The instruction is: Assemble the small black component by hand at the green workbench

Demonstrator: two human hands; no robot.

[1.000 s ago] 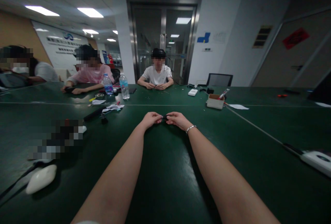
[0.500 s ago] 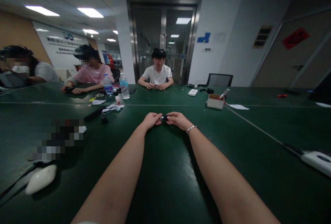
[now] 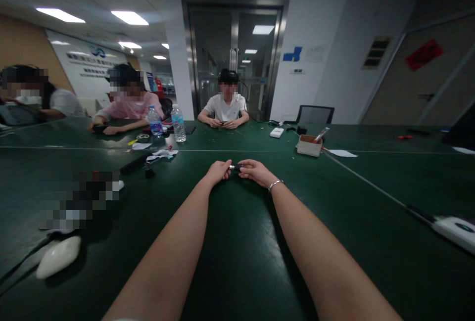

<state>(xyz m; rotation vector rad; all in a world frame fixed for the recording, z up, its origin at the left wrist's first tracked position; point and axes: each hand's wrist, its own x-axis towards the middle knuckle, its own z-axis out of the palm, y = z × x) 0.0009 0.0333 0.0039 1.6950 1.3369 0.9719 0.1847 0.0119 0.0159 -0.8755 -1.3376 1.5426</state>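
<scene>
Both my hands grip a small black-and-silver tube (image 3: 235, 167) just above the green table (image 3: 237, 242), near its middle. My left hand (image 3: 218, 171) pinches the silver end between thumb and fingers. Around the black end, the fingers of my right hand (image 3: 255, 171) are closed; a silver bracelet (image 3: 275, 185) is on that wrist. The fingers cover part of the tube, so its exact kind cannot be made out.
Across the table sits a person (image 3: 226, 106); others sit at the left. Water bottles (image 3: 178, 123), crumpled paper (image 3: 163, 154) and a white mouse-shaped object (image 3: 59, 256) lie leftward. At the right are a small box (image 3: 309, 147) and a white device (image 3: 456, 229).
Slightly more of the tube's silver part shows between my hands. My arms have stayed almost in place.
</scene>
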